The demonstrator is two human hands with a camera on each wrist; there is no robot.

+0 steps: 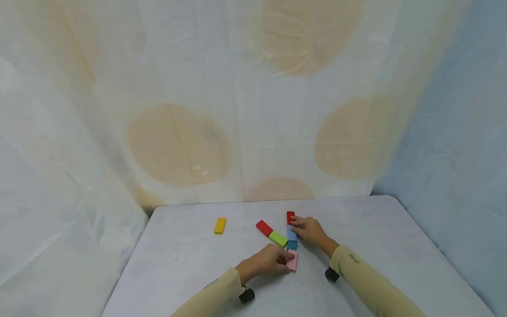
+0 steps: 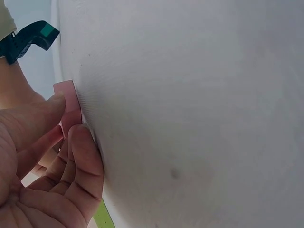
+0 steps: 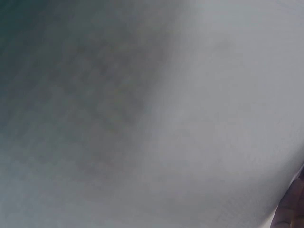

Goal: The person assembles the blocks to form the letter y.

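Left hand (image 1: 266,260) pinched the pink block (image 1: 292,260) at the near end of the row; right hand (image 1: 310,230) rested relaxed fingers on the light blue block (image 1: 292,234) beside the red block (image 1: 290,217)

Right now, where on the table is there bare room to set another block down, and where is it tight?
Bare tabletop lies right of the right hand, and between the yellow block and the table's left edge. It is crowded mid-table: the left hand touches the pink block in the column, with the green block close alongside.
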